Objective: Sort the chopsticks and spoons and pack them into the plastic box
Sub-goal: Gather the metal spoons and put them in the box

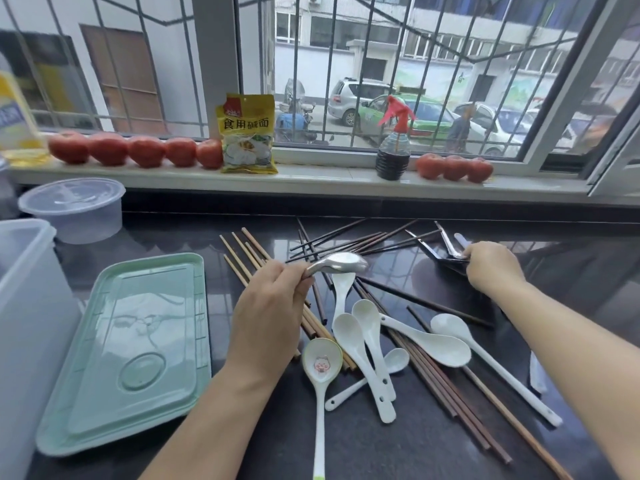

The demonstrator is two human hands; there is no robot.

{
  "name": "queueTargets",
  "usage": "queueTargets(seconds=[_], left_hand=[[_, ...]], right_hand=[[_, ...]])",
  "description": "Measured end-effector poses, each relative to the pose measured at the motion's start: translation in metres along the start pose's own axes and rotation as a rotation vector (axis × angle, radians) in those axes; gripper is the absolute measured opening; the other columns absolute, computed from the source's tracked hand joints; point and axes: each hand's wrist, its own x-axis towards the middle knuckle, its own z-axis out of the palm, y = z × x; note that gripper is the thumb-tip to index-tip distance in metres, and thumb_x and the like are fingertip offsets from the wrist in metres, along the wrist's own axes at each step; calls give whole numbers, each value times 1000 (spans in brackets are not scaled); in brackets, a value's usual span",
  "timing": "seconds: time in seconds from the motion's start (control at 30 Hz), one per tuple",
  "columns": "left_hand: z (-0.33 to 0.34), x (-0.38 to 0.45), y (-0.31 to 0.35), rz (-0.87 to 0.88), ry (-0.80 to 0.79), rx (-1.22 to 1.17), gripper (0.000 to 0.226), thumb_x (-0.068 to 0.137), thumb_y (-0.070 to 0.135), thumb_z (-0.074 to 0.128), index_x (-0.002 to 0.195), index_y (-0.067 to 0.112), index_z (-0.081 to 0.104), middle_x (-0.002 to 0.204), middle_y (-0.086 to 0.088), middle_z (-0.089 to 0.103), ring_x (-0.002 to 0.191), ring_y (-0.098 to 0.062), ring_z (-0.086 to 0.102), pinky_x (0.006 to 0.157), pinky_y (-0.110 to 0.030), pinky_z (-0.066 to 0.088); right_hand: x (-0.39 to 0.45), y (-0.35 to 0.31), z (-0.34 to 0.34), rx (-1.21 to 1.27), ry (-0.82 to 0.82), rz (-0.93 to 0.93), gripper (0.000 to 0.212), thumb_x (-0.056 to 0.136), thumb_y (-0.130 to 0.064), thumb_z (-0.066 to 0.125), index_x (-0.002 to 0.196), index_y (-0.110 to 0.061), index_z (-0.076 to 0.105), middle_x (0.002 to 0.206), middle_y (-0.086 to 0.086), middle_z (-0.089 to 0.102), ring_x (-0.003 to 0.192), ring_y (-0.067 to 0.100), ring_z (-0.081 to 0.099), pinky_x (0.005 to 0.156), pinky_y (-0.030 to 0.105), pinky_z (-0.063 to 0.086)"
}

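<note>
My left hand (273, 306) grips the handle of a metal spoon (341, 264), held just above the pile. At the right, my right hand (491, 268) closes on black spoons (434, 252) together with a thin metal utensil (446, 239). Several white ceramic spoons (367, 344) lie mixed with dark chopsticks (446, 393) and light wooden chopsticks (242, 251) on the black counter. One spoon with a cartoon print (322, 362) lies nearest me. The translucent plastic box (24, 306) stands at the far left, with its green lid (138, 344) flat beside it.
A round lidded plastic tub (74, 209) sits at the back left. On the window sill stand tomatoes (138, 150), a yellow food packet (247, 135), a dark spray bottle (393, 157) and an oil bottle (17, 126).
</note>
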Motion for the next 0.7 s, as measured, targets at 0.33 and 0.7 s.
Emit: queueTargets(seconds=[0.33, 0.7], left_hand=[[1, -1, -3, -54, -35, -84, 28, 102, 36, 55, 90, 16, 72, 72, 9, 60, 66, -12, 56, 61, -34, 51], [-3, -5, -2, -25, 23, -100, 27, 98, 32, 66, 80, 14, 72, 64, 8, 59, 59, -12, 54, 56, -32, 47]], right_hand=[[-26, -11, -34, 300, 295, -28, 22, 98, -11, 52, 113, -4, 68, 116, 19, 66, 107, 41, 58, 86, 43, 45], [-101, -83, -127, 1078, 539, -203, 12, 105, -14, 49, 110, -22, 57, 92, -5, 70, 81, 0, 67, 78, 20, 54]])
